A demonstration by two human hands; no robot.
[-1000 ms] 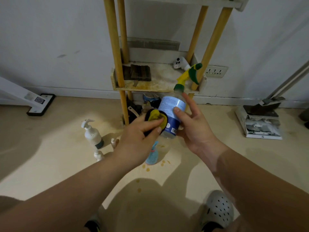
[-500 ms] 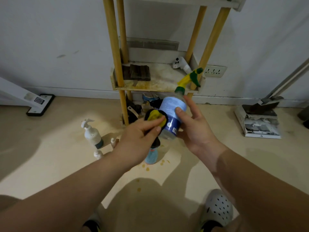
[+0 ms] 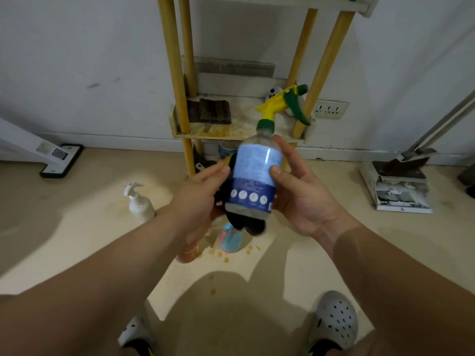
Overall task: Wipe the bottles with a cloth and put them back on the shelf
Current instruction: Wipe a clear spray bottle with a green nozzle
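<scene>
Spray bottle (image 3: 257, 176), blue label, yellow and green trigger head, is held off the floor, tilted, before the front edge of the shelf (image 3: 231, 133). Right hand (image 3: 300, 199) grips its body, thumb on the label. Left hand (image 3: 200, 194) clasps a dark cloth (image 3: 244, 223) against the bottle's left side and base. White pump bottle (image 3: 140, 201) stands on the floor to the left.

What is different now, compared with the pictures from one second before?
The left hand has slid the cloth from the front of the spray bottle round to its underside, so the label shows whole. The right hand holds the bottle as before; the pump bottle stands unmoved on the floor.
</scene>
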